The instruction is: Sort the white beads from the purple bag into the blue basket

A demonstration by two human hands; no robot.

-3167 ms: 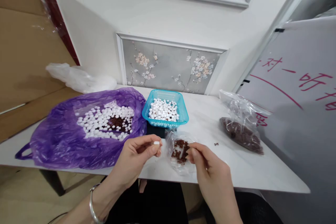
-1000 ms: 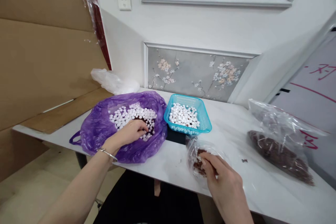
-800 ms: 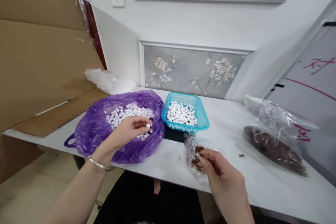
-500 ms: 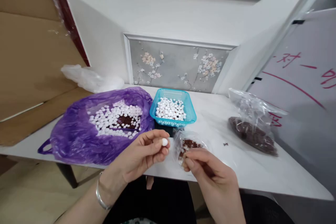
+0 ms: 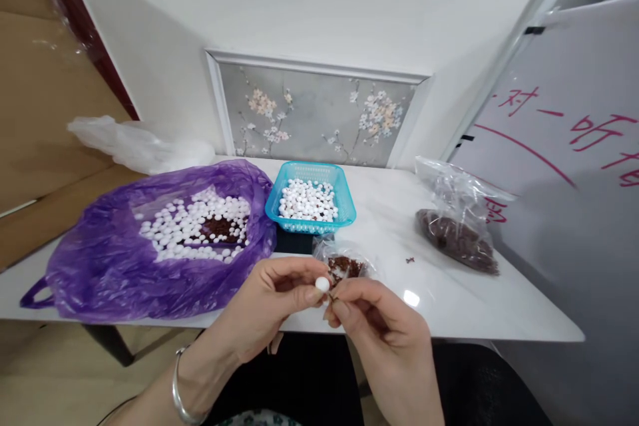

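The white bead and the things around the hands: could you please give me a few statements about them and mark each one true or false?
1. The left hand pinches a white bead at its fingertips. True.
2. The right hand rests inside the purple bag. False: it is in front of the table edge, close to the bead, pinching something small and brown.
3. The blue basket holds white beads. True.
4. The purple bag holds only brown pieces. False: it holds mostly white beads, with a brown patch in the middle.
5. A small clear bag of brown bits lies just behind the hands. True.
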